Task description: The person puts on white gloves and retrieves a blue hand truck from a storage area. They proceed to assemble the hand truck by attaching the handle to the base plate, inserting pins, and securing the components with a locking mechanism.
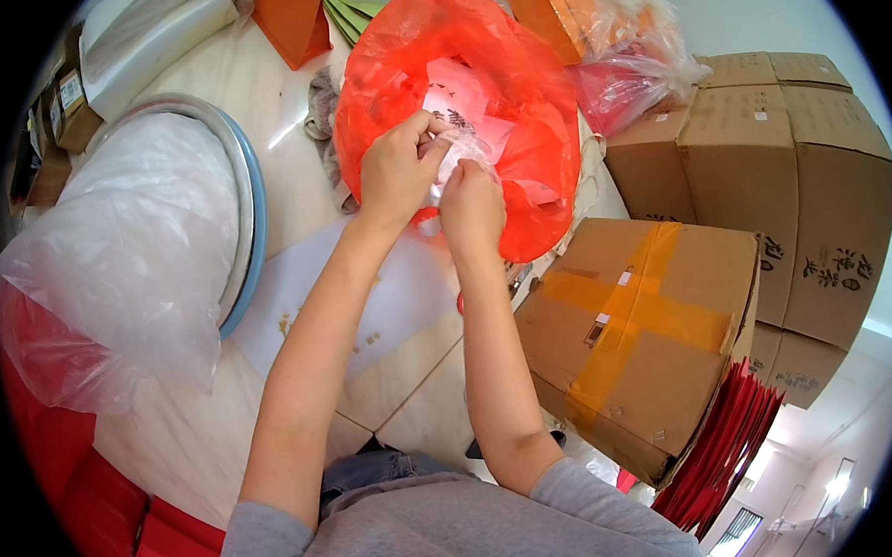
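Both my hands are raised over the table in front of a large red plastic bag (517, 86) that stands open. My left hand (397, 171) and my right hand (471, 203) together pinch a small clear plastic pouch (457, 151) with something pale pink inside. The pouch sits between my fingertips, just at the mouth of the red bag. Inside the red bag lie more pink-and-white packets (463, 94).
A big round metal tray (243, 188) covered by a clear plastic bag (126, 253) sits at the left. A white paper sheet (297, 285) lies under my arms. A taped cardboard box (647, 329) stands at the right, more boxes (799, 163) behind it, red envelopes (732, 455) below.
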Motion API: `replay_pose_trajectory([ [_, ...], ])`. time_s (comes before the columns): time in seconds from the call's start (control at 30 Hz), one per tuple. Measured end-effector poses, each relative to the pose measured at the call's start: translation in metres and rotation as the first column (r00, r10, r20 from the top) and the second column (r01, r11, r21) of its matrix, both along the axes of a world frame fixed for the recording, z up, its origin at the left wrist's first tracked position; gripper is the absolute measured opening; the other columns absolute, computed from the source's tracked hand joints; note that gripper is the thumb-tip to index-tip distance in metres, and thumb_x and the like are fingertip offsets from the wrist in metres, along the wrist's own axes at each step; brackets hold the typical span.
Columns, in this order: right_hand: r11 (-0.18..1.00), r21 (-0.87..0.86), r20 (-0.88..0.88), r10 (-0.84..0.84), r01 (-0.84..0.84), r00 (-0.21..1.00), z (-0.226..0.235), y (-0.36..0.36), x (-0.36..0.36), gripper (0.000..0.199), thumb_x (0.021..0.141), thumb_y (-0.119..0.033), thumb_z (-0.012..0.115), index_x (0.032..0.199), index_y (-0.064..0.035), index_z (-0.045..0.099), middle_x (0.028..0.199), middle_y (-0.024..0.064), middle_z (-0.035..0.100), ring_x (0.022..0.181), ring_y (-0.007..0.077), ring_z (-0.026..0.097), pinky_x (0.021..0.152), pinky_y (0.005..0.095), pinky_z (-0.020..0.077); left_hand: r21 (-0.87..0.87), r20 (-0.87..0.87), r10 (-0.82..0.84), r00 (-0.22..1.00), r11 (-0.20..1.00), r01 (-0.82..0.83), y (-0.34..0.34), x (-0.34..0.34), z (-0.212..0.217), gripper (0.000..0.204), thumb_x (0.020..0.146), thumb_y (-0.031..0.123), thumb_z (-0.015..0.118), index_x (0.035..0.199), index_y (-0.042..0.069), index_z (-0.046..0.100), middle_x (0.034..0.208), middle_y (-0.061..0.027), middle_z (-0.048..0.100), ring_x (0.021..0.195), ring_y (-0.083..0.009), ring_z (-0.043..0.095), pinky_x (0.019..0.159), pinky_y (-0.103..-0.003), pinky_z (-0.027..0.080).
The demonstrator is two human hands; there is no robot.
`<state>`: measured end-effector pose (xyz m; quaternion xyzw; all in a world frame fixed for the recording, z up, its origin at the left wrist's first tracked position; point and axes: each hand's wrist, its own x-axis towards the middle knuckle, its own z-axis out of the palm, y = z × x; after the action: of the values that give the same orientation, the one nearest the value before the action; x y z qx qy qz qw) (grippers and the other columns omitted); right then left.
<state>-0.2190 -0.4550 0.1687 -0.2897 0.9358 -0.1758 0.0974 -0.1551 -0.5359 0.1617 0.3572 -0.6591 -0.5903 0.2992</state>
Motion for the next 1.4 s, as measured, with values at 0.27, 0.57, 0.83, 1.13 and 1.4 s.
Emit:
replay_pose_trajectory([
  [0.27, 0.996, -0.077, -0.191, -0.062, 0.048, 0.980, -0.028, -0.017, -0.011, 0.024, 0.081, -0.027, 0.062, 0.088, -0.0041, 0.065, 0.080, 0.0162, 0.067, 0.075, 0.0346, 0.066, 0.065, 0.0438, 0.0510, -0.062, -0.027, 0.020, 0.999, 0.998, -0.022, 0.007, 0.006, -0.004, 0.013, 0.083, 0.016, 0.065, 0.086, 0.004, 0.061, 0.058, -0.0048, 0.050, 0.053, -0.0144, 0.047, 0.052, -0.030, 0.038],
  [0.57, 1.000, -0.013, -0.184, 0.007, -0.010, 0.983, -0.035, -0.015, -0.017, 0.029, 0.075, -0.033, 0.068, 0.085, -0.0051, 0.065, 0.080, 0.0150, 0.068, 0.074, 0.0337, 0.066, 0.062, 0.0420, 0.0509, -0.070, -0.012, 0.024, 1.000, 0.997, -0.025, 0.017, 0.006, -0.009, 0.014, 0.082, 0.016, 0.065, 0.085, 0.004, 0.060, 0.063, -0.0105, 0.058, 0.056, -0.0235, 0.057, 0.055, -0.034, 0.043],
  [0.83, 0.958, -0.259, -0.221, 0.064, -0.122, 0.973, -0.020, -0.010, -0.019, 0.021, 0.077, -0.024, 0.066, 0.083, -0.0048, 0.065, 0.081, 0.0170, 0.067, 0.074, 0.0345, 0.065, 0.064, 0.0423, 0.0499, -0.070, -0.051, 0.053, 0.997, 0.996, -0.057, 0.013, 0.005, -0.018, 0.016, 0.082, 0.015, 0.066, 0.092, 0.003, 0.062, 0.076, -0.0085, 0.059, 0.066, -0.0187, 0.058, 0.063, -0.031, 0.046],
  [1.13, 0.419, -0.728, 0.645, 0.149, 0.543, 0.749, 0.058, 0.034, 0.022, 0.007, 0.090, -0.008, 0.052, 0.088, -0.0026, 0.055, 0.077, 0.0018, 0.055, 0.067, 0.0100, 0.054, 0.065, 0.0247, 0.0462, -0.238, 0.056, 0.124, 0.991, 0.965, -0.108, 0.024, 0.001, -0.057, 0.015, 0.079, 0.013, 0.064, 0.089, 0.005, 0.056, 0.096, -0.0115, 0.059, 0.085, -0.0343, 0.060, 0.070, -0.044, 0.048],
  [1.4, 0.337, -0.720, 0.670, 0.564, 0.607, 0.482, 0.114, 0.076, 0.022, 0.018, 0.082, -0.020, 0.048, 0.088, -0.0050, 0.057, 0.074, 0.0030, 0.055, 0.059, 0.0123, 0.050, 0.051, 0.0249, 0.0430, -0.151, -0.058, 0.141, 0.988, 0.977, -0.149, 0.040, 0.023, -0.034, 0.031, 0.083, 0.016, 0.062, 0.110, 0.004, 0.053, 0.112, -0.0166, 0.056, 0.105, -0.0347, 0.055, 0.088, -0.042, 0.044],
])
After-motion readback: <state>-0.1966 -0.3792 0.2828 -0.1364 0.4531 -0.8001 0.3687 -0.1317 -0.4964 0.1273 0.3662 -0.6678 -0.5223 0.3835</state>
